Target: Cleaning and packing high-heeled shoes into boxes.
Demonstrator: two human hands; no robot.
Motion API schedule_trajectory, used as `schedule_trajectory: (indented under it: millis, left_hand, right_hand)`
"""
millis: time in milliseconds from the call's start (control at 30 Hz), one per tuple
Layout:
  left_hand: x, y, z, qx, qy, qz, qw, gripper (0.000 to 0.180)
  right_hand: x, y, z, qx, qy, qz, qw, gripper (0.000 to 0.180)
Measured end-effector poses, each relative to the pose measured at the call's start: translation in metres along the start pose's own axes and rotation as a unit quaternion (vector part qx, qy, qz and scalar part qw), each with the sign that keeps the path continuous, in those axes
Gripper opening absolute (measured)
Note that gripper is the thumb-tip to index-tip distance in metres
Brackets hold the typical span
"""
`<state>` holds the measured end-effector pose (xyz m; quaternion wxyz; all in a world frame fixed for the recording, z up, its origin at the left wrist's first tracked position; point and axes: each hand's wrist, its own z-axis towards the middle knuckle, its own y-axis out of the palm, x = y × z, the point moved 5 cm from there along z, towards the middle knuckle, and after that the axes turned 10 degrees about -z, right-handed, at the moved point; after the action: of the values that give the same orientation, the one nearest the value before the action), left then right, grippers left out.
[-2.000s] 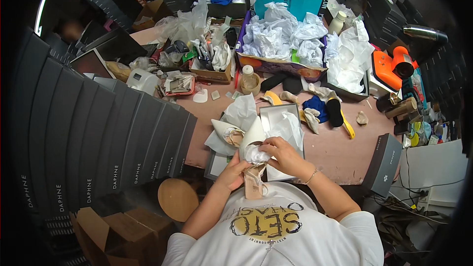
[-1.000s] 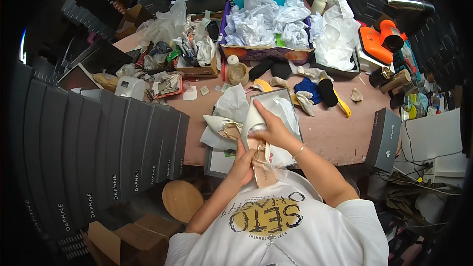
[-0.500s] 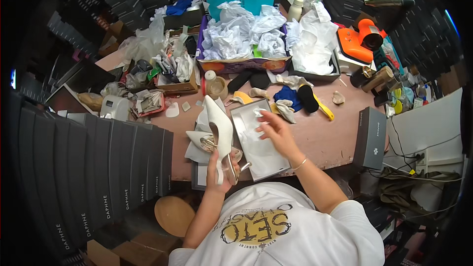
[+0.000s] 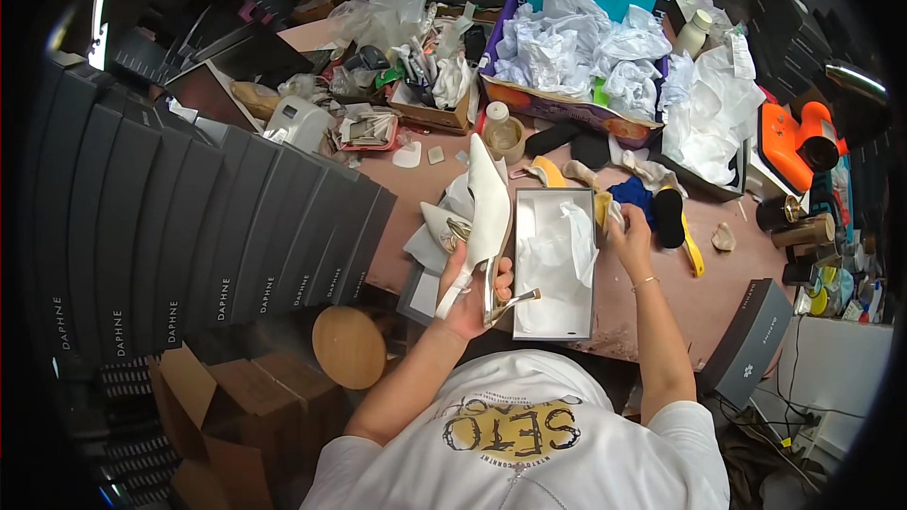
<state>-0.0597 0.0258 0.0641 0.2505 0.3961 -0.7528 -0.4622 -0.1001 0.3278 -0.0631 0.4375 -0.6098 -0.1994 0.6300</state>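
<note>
My left hand (image 4: 463,307) is closed around a pair of white pointed high-heeled shoes (image 4: 487,203) with gold-coloured heels. One shoe points up and away from me; only part of the second shoe (image 4: 436,225) shows beside it. Just right of them lies an open shoe box (image 4: 556,307) with a white inside and white paper in it. Beyond that box's right edge, my right hand (image 4: 631,244) has its fingers closed on an off-white cloth (image 4: 613,214). A blue cloth (image 4: 631,193) and a black-headed brush with a yellow handle (image 4: 693,250) are close by.
Dark shoe boxes (image 4: 227,227) are stacked at the left. A purple carton (image 4: 567,104) of crumpled white paper stands at the back, beside a jar (image 4: 505,137). An orange machine (image 4: 789,146) sits at the right, with a dark box (image 4: 751,331) at the table's edge.
My right hand has moved from above the open box to the cloths at its right. The box now sits straighter. My left hand still holds the shoes, and the view has turned left.
</note>
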Motion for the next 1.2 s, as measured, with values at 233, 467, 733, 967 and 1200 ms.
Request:
schedule_trajectory:
  millis: [233, 467, 733, 967, 1200]
  left_hand:
    - [-0.005, 0.002, 0.014, -0.072, -0.033, -0.010, 0.997, 0.059]
    - [-0.013, 0.013, 0.024, -0.076, -0.080, -0.040, 0.993, 0.058]
    - [-0.005, 0.008, 0.019, -0.082, -0.068, 0.015, 0.994, 0.058]
    - [-0.004, -0.001, 0.024, -0.099, -0.087, 0.008, 0.991, 0.056]
    - [-0.005, -0.007, 0.019, -0.099, -0.047, 0.029, 0.994, 0.062]
  right_hand:
    - [-0.091, -0.081, -0.023, -0.007, -0.077, 0.068, 0.995, 0.013]
    - [-0.009, -0.072, 0.017, 0.146, 0.003, 0.029, 0.989, 0.013]
    - [-0.005, -0.097, 0.031, 0.127, 0.064, 0.239, 0.961, 0.020]
    - [-0.146, -0.134, 0.012, -0.029, 0.011, 0.254, 0.967, 0.016]
    - [-0.278, -0.089, -0.062, -0.012, -0.299, 0.062, 0.952, 0.023]
